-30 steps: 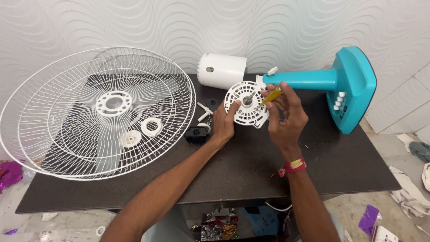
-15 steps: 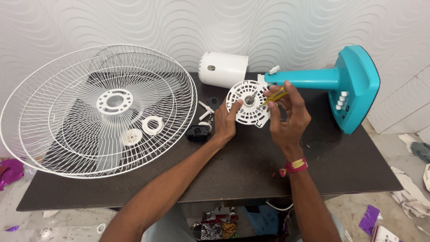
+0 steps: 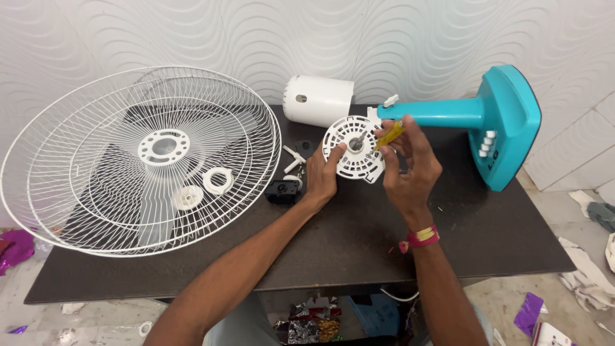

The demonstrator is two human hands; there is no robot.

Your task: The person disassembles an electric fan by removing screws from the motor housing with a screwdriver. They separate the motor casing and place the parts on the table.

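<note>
Hands are up over the dark brown tabletop [image 3: 359, 237], both busy on the same piece. The left hand [image 3: 323, 176] has its grip clamped on the lower left edge of a round white slotted plastic disc [image 3: 352, 152], holding it tilted up, just above the tabletop in front of the fan body. The right hand [image 3: 410, 163] has its fingers closed around a small yellow-handled screwdriver [image 3: 389, 134] — the shaft slants down to the left and its tip sits at the disc's centre. A red and yellow thread band [image 3: 421, 237] circles the right wrist.

Just behind the disc lies a white cylindrical motor housing [image 3: 318, 100] on its side, joined to a teal plastic fan stand [image 3: 474, 118] laid flat, with its wide base at the right carrying a column of white buttons.

Off to the left, well apart from the hands, a large white wire fan guard [image 3: 77, 166] lies open side up, overhanging the tabletop's left edge. Two white plastic rings [image 3: 204, 187] rest on its wires. Between the guard and the left hand sit a small black plastic part [image 3: 282, 191] and a few little white pieces [image 3: 293, 157] — I cannot tell what they are.

Scraps of purple foil and white cloth lie on the floor [image 3: 576, 282] at the right.
</note>
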